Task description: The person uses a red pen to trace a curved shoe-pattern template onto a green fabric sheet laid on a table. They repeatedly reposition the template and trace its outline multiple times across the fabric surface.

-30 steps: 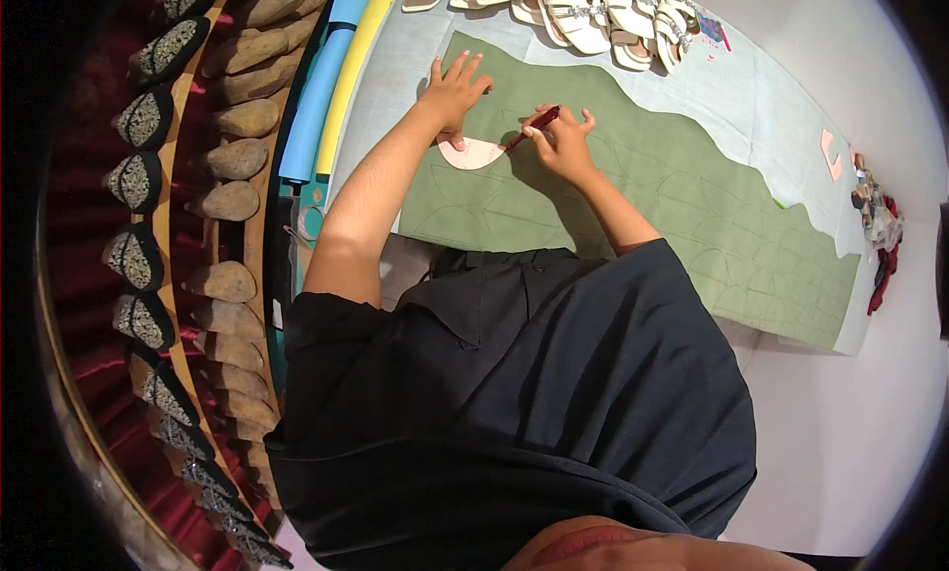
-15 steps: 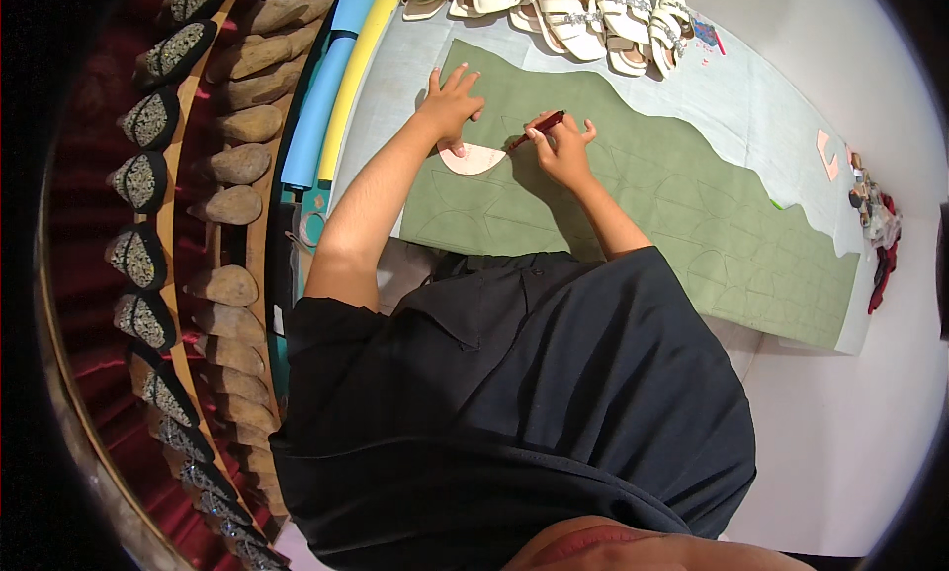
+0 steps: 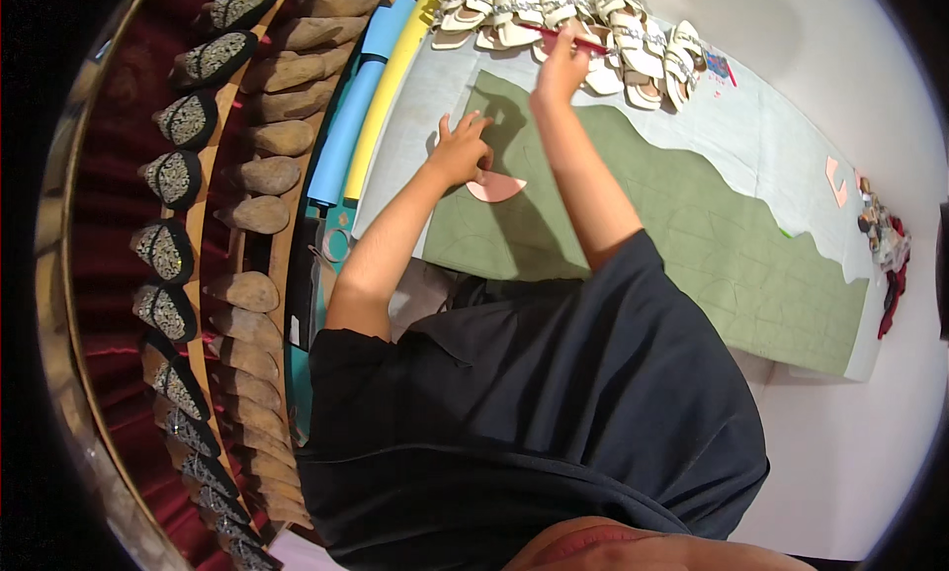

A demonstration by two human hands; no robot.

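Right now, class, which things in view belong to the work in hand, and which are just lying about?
In use:
- pink template, under the left hand
- red pen, in the right hand
- green sheet, marked with outlines

Apparently lying about:
- white sandals
- blue roll
- yellow roll
- wooden shoe forms
- black beaded shoes

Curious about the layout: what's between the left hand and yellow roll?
Pale table covering separates the left hand from the yellow roll in the head view.
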